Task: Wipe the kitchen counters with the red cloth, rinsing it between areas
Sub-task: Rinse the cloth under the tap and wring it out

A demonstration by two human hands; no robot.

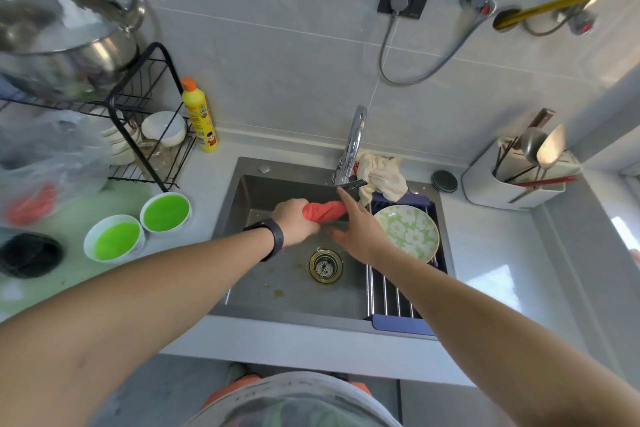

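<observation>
While L hand (297,220) grips red cloth (323,211): R hand (360,230) open.

Bright daylight from the right, wide-angle bending at edges, left-side pot (65,35) blurred.

Pot (65,28) and plastic bag (48,163) blurred — cut off at left.

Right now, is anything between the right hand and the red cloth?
Nothing visible. The left hand grips the twisted red cloth over the sink; the open right hand is right beside its free end.
</observation>
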